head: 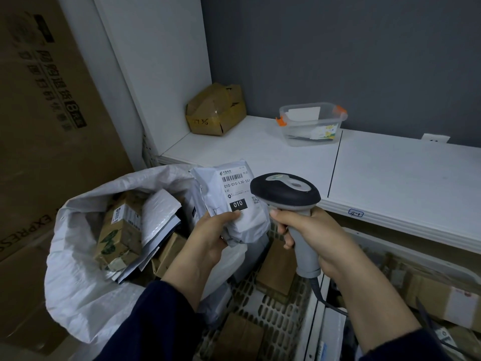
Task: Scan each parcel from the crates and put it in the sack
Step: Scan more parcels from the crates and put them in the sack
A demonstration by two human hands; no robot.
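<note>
My left hand (208, 238) grips a white poly-mailer parcel (234, 201) by its lower edge, label with barcode and "010" facing up. My right hand (309, 230) is wrapped around the grey handle of a barcode scanner (286, 194), whose black head sits just right of the parcel label and overlaps its edge. A white woven sack (78, 269) stands open at the left, holding several boxes and mailers. Below my hands a white perforated crate (281, 329) holds brown boxes.
A white shelf (390, 173) runs behind my hands, carrying a crumpled brown box (216, 110) and a clear plastic tub (312, 123). A big cardboard carton (46, 100) stands at the left. A second crate (429, 287) with parcels sits under the shelf at the right.
</note>
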